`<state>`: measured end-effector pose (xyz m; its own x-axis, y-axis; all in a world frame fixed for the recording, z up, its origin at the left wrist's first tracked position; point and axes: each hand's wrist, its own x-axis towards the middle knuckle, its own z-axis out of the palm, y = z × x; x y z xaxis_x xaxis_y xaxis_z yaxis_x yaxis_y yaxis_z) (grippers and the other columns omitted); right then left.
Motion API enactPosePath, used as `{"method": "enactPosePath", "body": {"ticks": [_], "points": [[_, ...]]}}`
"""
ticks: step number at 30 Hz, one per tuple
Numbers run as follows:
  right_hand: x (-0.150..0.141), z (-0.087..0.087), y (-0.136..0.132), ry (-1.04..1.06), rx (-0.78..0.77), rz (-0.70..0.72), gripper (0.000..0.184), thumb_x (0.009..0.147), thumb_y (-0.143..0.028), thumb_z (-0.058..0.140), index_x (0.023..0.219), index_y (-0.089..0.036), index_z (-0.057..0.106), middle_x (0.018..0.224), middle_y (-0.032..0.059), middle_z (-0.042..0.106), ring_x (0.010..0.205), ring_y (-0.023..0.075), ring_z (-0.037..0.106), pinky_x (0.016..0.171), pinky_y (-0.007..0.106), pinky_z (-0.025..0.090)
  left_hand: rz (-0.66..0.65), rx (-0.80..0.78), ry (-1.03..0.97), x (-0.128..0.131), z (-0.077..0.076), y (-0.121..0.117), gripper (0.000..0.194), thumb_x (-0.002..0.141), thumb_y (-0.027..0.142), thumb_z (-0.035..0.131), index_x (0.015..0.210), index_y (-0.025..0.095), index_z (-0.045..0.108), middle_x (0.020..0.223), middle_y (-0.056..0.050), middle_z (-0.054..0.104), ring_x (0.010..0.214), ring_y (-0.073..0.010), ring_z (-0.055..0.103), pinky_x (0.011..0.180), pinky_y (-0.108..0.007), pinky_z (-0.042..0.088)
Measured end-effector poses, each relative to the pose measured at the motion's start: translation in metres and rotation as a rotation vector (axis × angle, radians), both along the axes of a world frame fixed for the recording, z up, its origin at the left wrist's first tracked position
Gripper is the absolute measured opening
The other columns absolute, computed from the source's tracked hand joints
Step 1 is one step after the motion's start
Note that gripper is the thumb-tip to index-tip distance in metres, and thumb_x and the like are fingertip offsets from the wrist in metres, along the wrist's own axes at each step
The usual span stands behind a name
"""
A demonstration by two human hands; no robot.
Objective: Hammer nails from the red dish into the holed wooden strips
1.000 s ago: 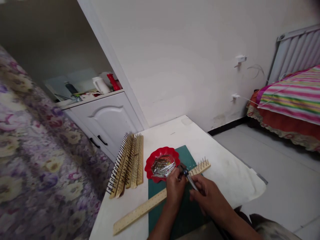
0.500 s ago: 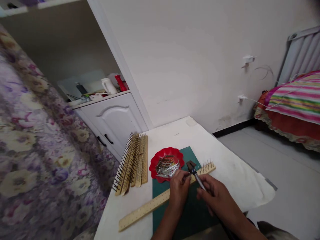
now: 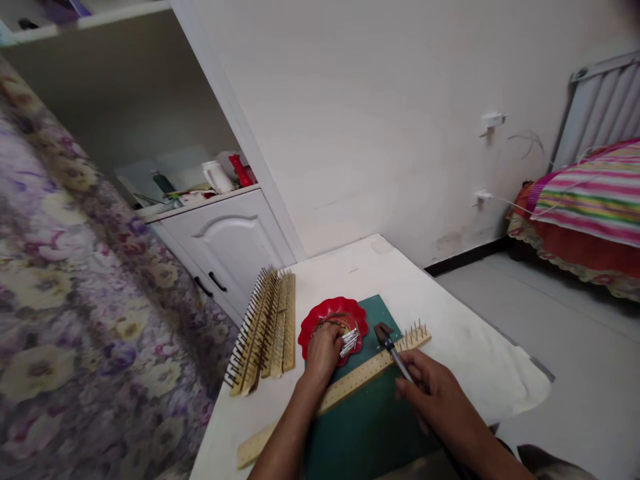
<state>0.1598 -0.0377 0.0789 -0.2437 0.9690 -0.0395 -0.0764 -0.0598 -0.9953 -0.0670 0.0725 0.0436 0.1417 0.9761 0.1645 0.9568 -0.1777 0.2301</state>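
My left hand [image 3: 325, 343] reaches down into a red scalloped bowl [image 3: 305, 319], among loose silver nails [image 3: 351, 341]. Its fingertips are hidden there, so what they hold does not show. My right hand [image 3: 430, 383] is closed around the handle of a hammer [image 3: 395, 353], whose dark head is raised over a long wooden strip [image 3: 357, 379]. Rows of small holes run along this strip, and several nails [image 3: 417, 330] stand upright at its right end. Under the strip lies a green mat [image 3: 370, 433]. My left forearm crosses over the strip's left part.
Several wooden strips [image 3: 267, 333] full of upright nails lie side by side at the table's left. The white table [image 3: 345, 273] stands against a wall, beside a cabinet [image 3: 233, 247] and a floral curtain [image 3: 100, 320]. A bed [image 3: 590, 200] is at far right.
My left hand has moved left from the wooden strip, near the hammer head, into the red bowl. My right hand and the hammer have stayed almost in place.
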Motion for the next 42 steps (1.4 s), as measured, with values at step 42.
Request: {"method": "enactPosePath", "body": {"ticks": [42], "points": [[-0.001, -0.024, 0.01, 0.091, 0.019, -0.125, 0.021, 0.074, -0.022, 0.057, 0.094, -0.02, 0.05, 0.065, -0.0069, 0.053, 0.041, 0.0064, 0.041, 0.03, 0.014, 0.033, -0.12, -0.219, -1.097, 0.075, 0.005, -0.1, 0.012, 0.072, 0.027, 0.065, 0.07, 0.016, 0.06, 0.061, 0.003, 0.053, 0.053, -0.0087, 0.046, 0.051, -0.019, 0.032]]}}
